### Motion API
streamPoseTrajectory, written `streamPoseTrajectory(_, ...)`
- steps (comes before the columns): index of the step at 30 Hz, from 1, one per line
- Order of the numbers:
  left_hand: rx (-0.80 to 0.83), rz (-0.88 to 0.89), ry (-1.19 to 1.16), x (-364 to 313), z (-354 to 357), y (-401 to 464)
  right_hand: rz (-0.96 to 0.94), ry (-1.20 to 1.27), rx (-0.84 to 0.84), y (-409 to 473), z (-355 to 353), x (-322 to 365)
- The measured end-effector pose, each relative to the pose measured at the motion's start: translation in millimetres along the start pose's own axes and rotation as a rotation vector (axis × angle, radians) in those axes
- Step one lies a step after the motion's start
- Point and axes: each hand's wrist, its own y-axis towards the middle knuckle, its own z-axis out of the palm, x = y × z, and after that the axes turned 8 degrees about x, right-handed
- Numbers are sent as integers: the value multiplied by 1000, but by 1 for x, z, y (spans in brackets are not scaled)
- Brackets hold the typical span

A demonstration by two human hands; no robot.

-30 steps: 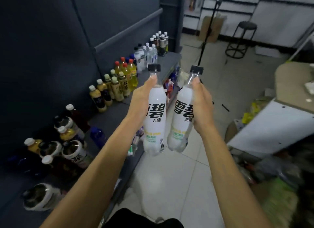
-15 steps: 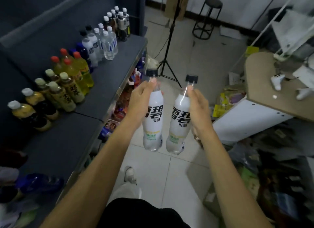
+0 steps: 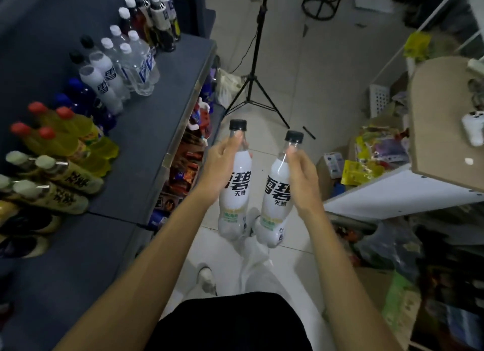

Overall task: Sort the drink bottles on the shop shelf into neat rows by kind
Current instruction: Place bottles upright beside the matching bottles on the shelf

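Note:
My left hand (image 3: 218,167) grips a white black-capped soda bottle (image 3: 235,193) by its upper body. My right hand (image 3: 301,178) grips a second, identical white bottle (image 3: 275,201). Both bottles hang upright over the floor, just right of the dark shelf (image 3: 157,120). On the shelf stand two matching white bottles (image 3: 104,81), clear water bottles (image 3: 138,62), dark bottles with white caps (image 3: 157,15), blue bottles (image 3: 83,99), yellow red-capped bottles (image 3: 68,133) and tan tea bottles (image 3: 60,180).
A black tripod (image 3: 254,78) stands on the tiled floor ahead. A lower shelf tier (image 3: 188,157) holds snack packets. On the right, a white counter with a wooden top (image 3: 432,141) stands beside heaps of packaged goods (image 3: 372,151). My legs and shoes (image 3: 207,277) are below.
The view has swung down and along the shelf toward its far end. Both hands still hold their bottles, which now hang lower in view beside the shelf edge.

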Motion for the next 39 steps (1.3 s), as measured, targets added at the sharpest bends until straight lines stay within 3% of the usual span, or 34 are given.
streamPoseTrajectory(6, -112, 72, 135, -30, -20, 96, -78, -40, 204, 137, 7, 18)
streamPoseTrajectory(18, -519, 64, -128, -65, -99, 213, -267, -111, 570, 342, 97, 90)
streamPoseTrajectory(27, -683, 27, -416, -51, -191, 320, -212, -180, 778, 449, 170, 104)
streamPoseTrajectory(33, -791, 53, -383, -60, -236, 353, -281, -289, 884, 499, 228, 130)
streamPoseTrajectory(39, -1031, -53, -235, -50, -263, 350, -317, -290, 1181, 528, 298, 134)
